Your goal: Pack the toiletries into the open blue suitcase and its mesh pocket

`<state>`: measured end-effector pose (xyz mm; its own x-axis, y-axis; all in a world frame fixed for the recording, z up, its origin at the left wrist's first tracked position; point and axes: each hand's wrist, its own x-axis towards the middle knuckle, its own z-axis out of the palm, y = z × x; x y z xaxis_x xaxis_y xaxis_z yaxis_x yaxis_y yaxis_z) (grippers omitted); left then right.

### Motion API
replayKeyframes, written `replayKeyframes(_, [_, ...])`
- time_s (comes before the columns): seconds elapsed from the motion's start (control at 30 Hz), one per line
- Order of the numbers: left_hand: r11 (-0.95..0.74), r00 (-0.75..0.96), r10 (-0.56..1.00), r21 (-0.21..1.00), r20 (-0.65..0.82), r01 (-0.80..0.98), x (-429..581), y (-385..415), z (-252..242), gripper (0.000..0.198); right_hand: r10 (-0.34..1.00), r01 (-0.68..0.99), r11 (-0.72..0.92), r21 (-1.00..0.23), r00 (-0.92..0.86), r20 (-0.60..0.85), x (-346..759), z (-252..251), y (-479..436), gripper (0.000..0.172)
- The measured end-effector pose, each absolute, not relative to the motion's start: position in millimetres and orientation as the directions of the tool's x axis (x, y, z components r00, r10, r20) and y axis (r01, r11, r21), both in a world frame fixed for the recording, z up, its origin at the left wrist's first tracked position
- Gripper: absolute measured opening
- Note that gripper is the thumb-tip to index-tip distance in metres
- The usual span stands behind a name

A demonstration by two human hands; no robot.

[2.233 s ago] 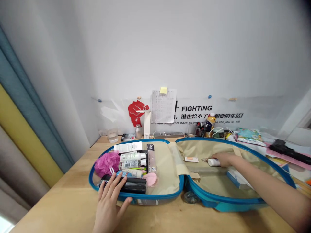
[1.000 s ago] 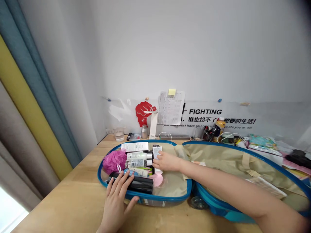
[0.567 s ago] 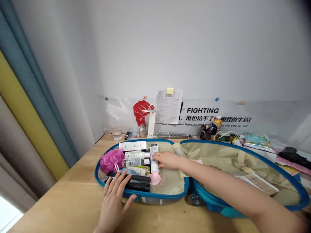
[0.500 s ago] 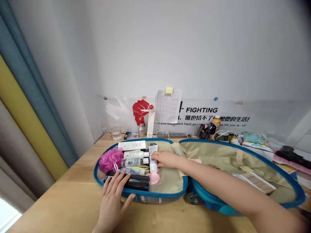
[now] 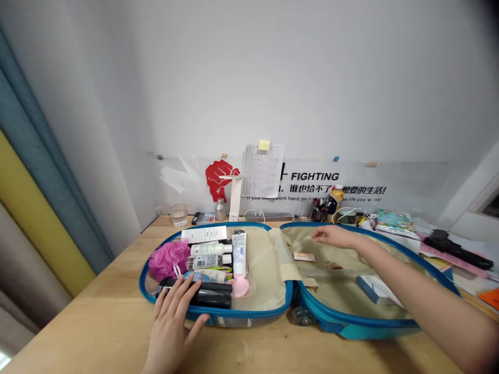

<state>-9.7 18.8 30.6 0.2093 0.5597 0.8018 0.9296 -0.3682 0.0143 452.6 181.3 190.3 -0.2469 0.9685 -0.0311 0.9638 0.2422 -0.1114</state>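
A blue suitcase (image 5: 249, 314) lies spread flat on a wooden desk (image 5: 97, 322). Its left half holds a pink bath puff (image 5: 168, 259), small bottles (image 5: 208, 249), a white tube (image 5: 239, 253), a white box (image 5: 204, 234) and a black case (image 5: 208, 294). My left hand (image 5: 171, 324) rests flat, fingers spread, on the suitcase's near rim and the black case. My right hand (image 5: 334, 236) hovers over the right half with fingers loosely extended and nothing in them, just above a small orange-and-white packet (image 5: 304, 256) and a small brown item (image 5: 332, 265).
A blue-edged white box (image 5: 376, 290) lies in the right half. Along the wall stand a white lamp (image 5: 234, 200), a glass (image 5: 179, 214), a power strip (image 5: 278, 215), a yellow bottle (image 5: 336, 198) and cables. Papers and a black object (image 5: 454, 246) crowd the right. Curtains (image 5: 35, 197) hang left.
My right hand carried the white tube from the right half, laid it among the bottles on the left, let go and swung back over the right half. My left hand stayed put.
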Motion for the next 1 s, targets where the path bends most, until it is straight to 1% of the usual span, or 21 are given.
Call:
replayKeyframes(0.07, [-0.37,0.201,0.561,0.026,0.803,0.929,-10,19,30,0.05,0.976,0.982,0.174,-0.073,-0.181,-0.117,477,173,174,0.014])
replayKeyframes(0.1, [-0.37,0.197,0.563,0.031,0.803,0.929,-10,19,30,0.05,0.978,0.988,0.147,-0.052,-0.153,-0.143,485,165,171,0.012])
replayKeyframes(0.13, [-0.369,0.194,0.564,0.034,0.802,0.929,-10,18,30,0.05,0.979,0.991,0.128,-0.032,-0.132,-0.157,490,157,168,0.014])
replayKeyframes(0.2, [-0.365,0.194,0.568,0.033,0.8,0.93,-10,18,30,0.05,0.98,0.993,0.116,-0.002,-0.114,-0.164,495,143,165,0.022])
replayKeyframes(0.33, [-0.359,0.206,0.569,0.015,0.796,0.933,-11,19,29,0.05,0.972,0.982,0.184,0.028,-0.178,-0.152,482,125,165,0.037])
replayKeyframes(0.43, [-0.356,0.205,0.578,0.017,0.79,0.934,-12,19,28,0.049,0.964,0.97,0.237,0.061,-0.227,-0.141,463,112,167,0.036])
replayKeyframes(0.57, [-0.36,0.194,0.58,0.034,0.791,0.932,-12,18,28,0.049,0.964,0.961,0.256,0.108,-0.245,-0.105,445,103,168,0.034])
replayKeyframes(0.7, [-0.362,0.199,0.585,0.034,0.786,0.932,-11,17,30,0.049,0.972,0.965,0.234,0.114,-0.231,-0.035,443,112,166,0.024])
replayKeyframes(0.73, [-0.363,0.2,0.586,0.033,0.785,0.931,-10,17,31,0.049,0.976,0.97,0.217,0.112,-0.217,-0.013,444,118,166,0.024])
replayKeyframes(0.87, [-0.366,0.198,0.582,0.037,0.789,0.93,-9,16,33,0.05,0.983,0.984,0.16,0.078,-0.166,0.082,447,148,162,0.036])
replayKeyframes(1.0, [-0.367,0.184,0.589,0.058,0.787,0.928,-9,16,32,0.05,0.966,0.976,0.216,0.023,-0.217,0.139,425,177,151,0.043])
